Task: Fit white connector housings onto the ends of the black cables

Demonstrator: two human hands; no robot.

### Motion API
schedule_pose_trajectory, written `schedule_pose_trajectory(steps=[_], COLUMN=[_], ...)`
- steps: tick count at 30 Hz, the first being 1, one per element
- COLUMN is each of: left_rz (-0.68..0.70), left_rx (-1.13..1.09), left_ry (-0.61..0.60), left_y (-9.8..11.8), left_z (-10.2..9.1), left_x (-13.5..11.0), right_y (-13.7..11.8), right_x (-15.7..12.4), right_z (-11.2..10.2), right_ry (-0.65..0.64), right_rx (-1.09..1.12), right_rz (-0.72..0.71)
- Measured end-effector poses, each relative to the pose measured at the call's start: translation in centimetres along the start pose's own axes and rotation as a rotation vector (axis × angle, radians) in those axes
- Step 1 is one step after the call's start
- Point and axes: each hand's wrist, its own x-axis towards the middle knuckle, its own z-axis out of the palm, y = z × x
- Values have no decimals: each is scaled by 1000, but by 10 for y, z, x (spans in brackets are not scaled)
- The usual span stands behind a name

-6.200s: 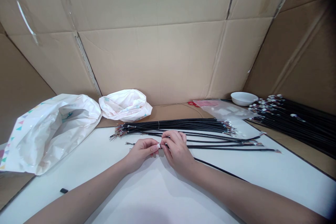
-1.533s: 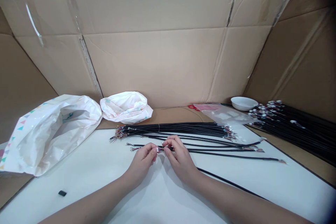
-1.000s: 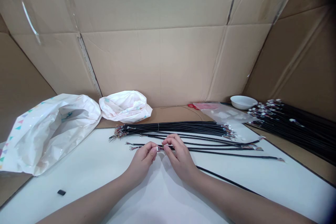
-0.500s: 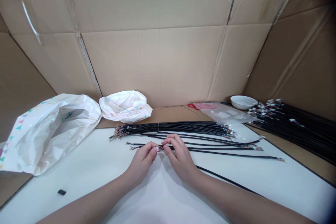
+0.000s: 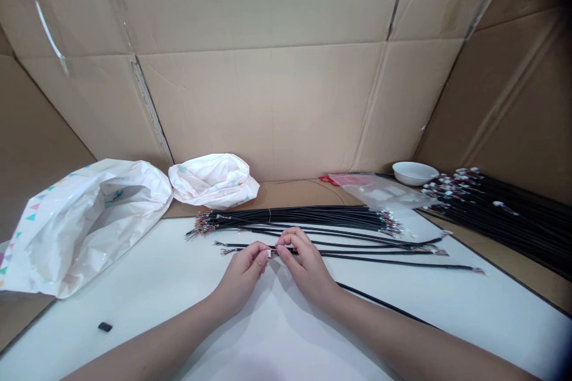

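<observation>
Small white connector [image 5: 269, 253] sits on a thin black cable [image 5: 379, 253], pinched at the fingertips of my left hand [image 5: 241, 278] and my right hand [image 5: 307, 268]. Both hands are closed on it, just in front of the tied bundle of black cables [image 5: 290, 218]. Behind that bundle's left end lies a crumpled white plastic bag [image 5: 208, 181]; off to its right are a white bowl [image 5: 414, 173] and a heap of connector-tipped cables [image 5: 504, 220]. I judge this a fine connector step, and the next move calls for steady fingertip control.
</observation>
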Motion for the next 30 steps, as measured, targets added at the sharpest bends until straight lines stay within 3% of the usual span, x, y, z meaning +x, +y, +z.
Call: schedule_pose_trajectory(steps=[8,18,30], left_rz=[-23,-70,-65], left_rx=[-56,-170,-177], left_ry=[3,-39,-41], left_y=[1,7,4], left_z=[0,-3,-2], left_x=[2,3,3], right_y=[-2,-4,-6], right_x=[0,-3,0], right_z=[-1,2,1], right_ry=[1,138,218], right_rx=[-40,-240,-461], right_rz=[-111,-408,-594])
